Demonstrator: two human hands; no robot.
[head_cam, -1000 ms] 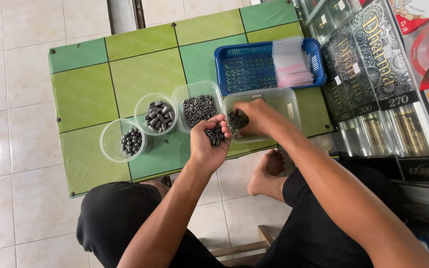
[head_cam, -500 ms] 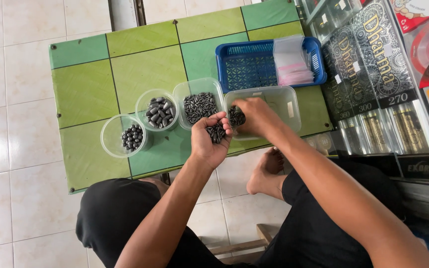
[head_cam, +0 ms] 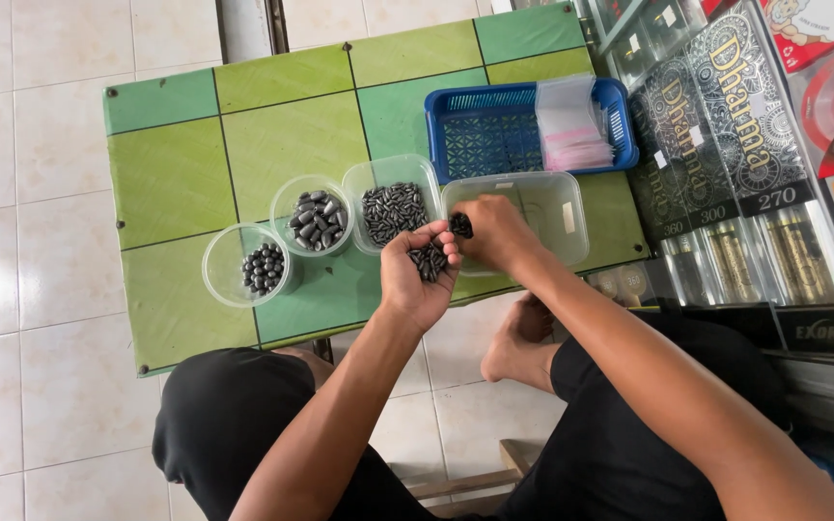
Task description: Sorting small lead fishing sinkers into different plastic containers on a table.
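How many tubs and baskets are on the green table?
Round clear tubs: 2, a small one and a bigger one
Square clear tubs: 2, one full of dark pellets and one nearly empty
Blue baskets: 1
Total: 5

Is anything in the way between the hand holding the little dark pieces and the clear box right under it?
Nothing visible. The right hand pinches a few dark pieces just over the near rim of the clear rectangular box. The left hand, cupping more pieces, sits beside it, not between them.
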